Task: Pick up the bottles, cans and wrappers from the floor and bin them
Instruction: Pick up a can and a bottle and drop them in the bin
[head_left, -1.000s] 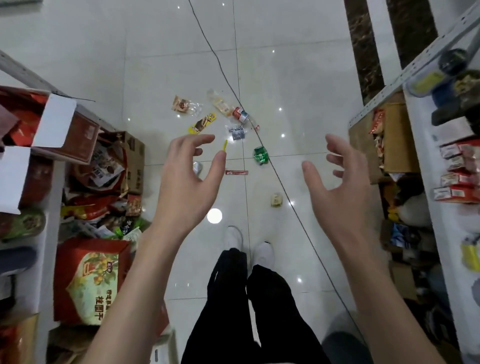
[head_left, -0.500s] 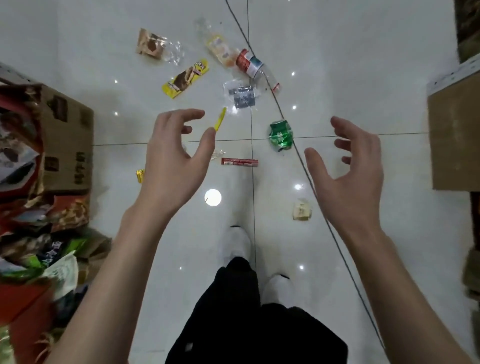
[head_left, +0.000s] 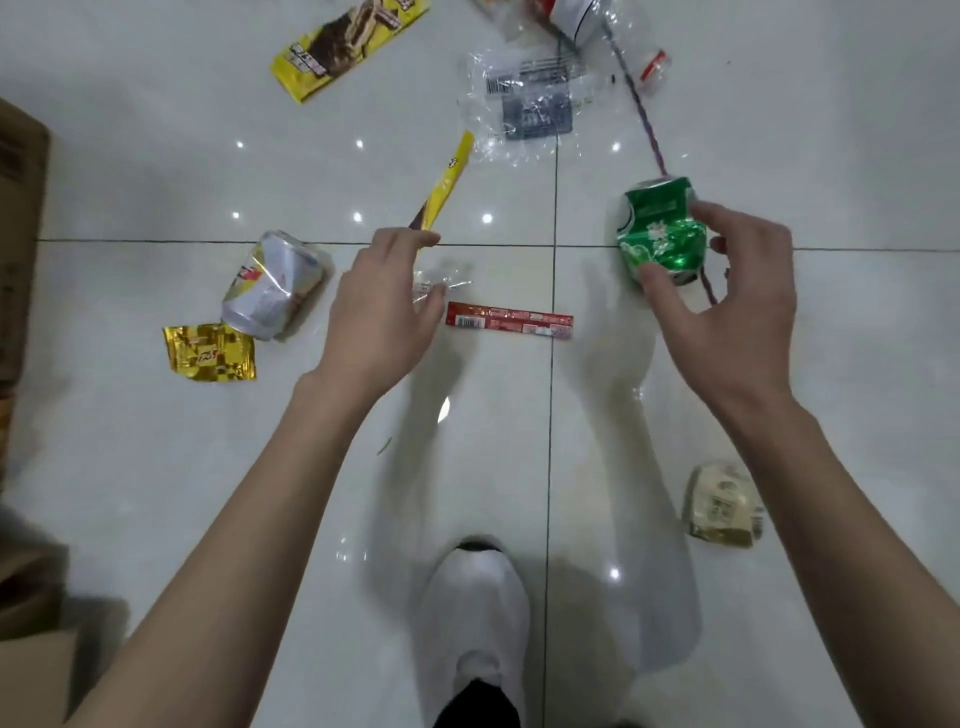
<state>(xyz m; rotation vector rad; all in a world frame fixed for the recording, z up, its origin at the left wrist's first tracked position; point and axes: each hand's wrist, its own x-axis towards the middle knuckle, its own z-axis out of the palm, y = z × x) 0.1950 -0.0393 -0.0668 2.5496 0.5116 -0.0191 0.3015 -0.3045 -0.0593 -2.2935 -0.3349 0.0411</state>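
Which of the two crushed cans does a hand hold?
The green can, gripped by the right hand; the silver can lies untouched on the floor.

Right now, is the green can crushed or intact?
Crushed: the green can is dented and crumpled, with the right hand curled around it.

We find one end of the yellow stick wrapper (head_left: 447, 176) behind the left hand (head_left: 374, 317), part of the green can (head_left: 660, 234) behind the right hand (head_left: 737, 312).
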